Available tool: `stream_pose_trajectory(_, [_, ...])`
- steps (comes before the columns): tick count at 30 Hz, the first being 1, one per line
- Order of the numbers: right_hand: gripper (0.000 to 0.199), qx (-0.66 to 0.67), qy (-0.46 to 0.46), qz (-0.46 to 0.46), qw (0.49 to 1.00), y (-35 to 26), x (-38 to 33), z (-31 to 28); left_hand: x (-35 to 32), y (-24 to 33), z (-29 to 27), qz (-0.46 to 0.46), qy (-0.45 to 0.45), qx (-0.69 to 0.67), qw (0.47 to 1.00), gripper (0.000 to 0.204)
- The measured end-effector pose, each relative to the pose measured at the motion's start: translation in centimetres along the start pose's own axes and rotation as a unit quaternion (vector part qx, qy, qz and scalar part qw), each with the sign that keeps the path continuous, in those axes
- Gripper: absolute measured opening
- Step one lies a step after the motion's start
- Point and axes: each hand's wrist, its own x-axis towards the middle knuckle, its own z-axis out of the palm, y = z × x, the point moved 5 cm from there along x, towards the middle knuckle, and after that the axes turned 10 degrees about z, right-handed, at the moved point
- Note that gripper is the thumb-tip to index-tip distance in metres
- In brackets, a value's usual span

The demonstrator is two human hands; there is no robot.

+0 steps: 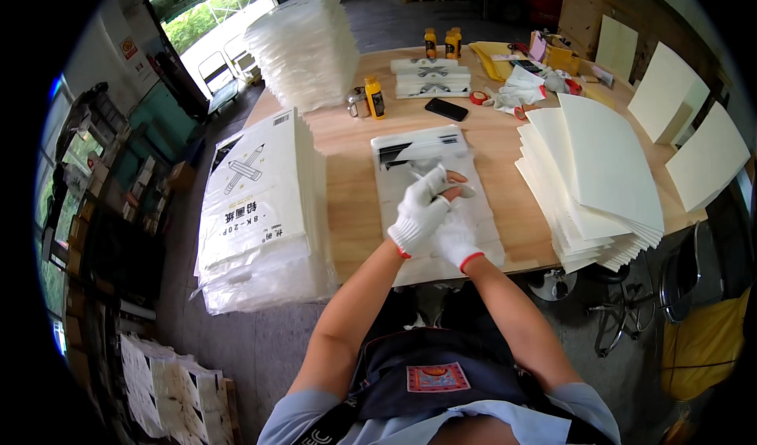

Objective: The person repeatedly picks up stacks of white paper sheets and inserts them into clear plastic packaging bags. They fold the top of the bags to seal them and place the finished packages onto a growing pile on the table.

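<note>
Both of my hands wear white knit work gloves with red cuffs, and bare fingertips show between them. My left hand (420,210) has its fingers bent in toward the right one; whatever they pinch is too small or hidden to name. My right hand (457,238) lies close against it, partly covered, its fingers smeared by motion. Beneath both hands is a flat pile of clear plastic bags (484,223) with black print along the far end. To the right stands a fanned stack of cream paper sheets (611,161). At the left rises a tall stack of packaged paper (256,173) in clear plastic.
Another plastic-wrapped stack (303,47) stands far left. Beyond the bags are a black phone (446,109), an orange bottle (374,98), a glass mug (357,103) and rolled bags (430,78). Spare gloves (520,89) lie far right. Folded cream boards (670,90) stand at the right edge.
</note>
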Motion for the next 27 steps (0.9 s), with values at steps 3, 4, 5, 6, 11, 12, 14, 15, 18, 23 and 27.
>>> stream_pose_trajectory(3, [0.033,0.071,-0.077,-0.07,0.992,0.5,-0.7,2.4,-1.2,-0.2,-1.9,0.05,0.018,0.224,0.973,0.028])
stream_pose_trajectory(4, [0.034,0.112,-0.108,-0.081,0.984,0.3,-0.5,1.0,-1.5,-0.4,-2.8,0.064,0.018,0.306,0.95,0.031])
stream_pose_trajectory(5, [0.034,0.154,-0.144,-0.089,0.973,-0.7,-1.0,-2.6,-2.2,0.2,-3.4,0.06,0.015,0.39,0.919,0.038])
stream_pose_trajectory(6, [0.035,0.19,-0.177,-0.091,0.961,-1.0,-1.9,-6.5,-2.6,0.9,-3.5,0.064,0.01,0.464,0.883,0.046])
stream_pose_trajectory(11, [0.017,0.17,0.167,-0.052,0.97,5.4,-6.4,-23.9,-4.5,3.0,-2.3,0.255,0.145,0.511,0.808,0.051])
stream_pose_trajectory(12, [0.015,0.09,0.209,-0.017,0.974,7.3,-6.7,-26.0,-4.9,3.9,-2.0,0.3,0.166,0.496,0.798,0.049])
stream_pose_trajectory(14, [0.021,-0.038,0.165,0.094,0.981,12.0,-6.8,-27.0,-4.8,4.9,0.4,0.35,0.119,0.413,0.832,0.04])
stream_pose_trajectory(15, [0.026,-0.075,0.146,0.134,0.977,14.2,-7.0,-26.8,-4.7,4.9,1.7,0.349,0.096,0.379,0.851,0.038])
stream_pose_trajectory(18, [0.024,-0.151,0.175,0.082,0.969,15.8,-7.0,-26.3,-4.9,4.2,4.8,0.331,0.046,0.332,0.882,0.027])
stream_pose_trajectory(23, [0.023,-0.114,0.146,0.055,0.981,16.8,-6.3,-25.9,-5.2,2.2,7.2,0.328,0.002,0.313,0.891,0.025])
stream_pose_trajectory(27, [0.021,-0.127,0.123,0.074,0.982,17.5,-6.0,-26.7,-3.8,0.8,9.6,0.26,-0.071,0.245,0.931,0.028])
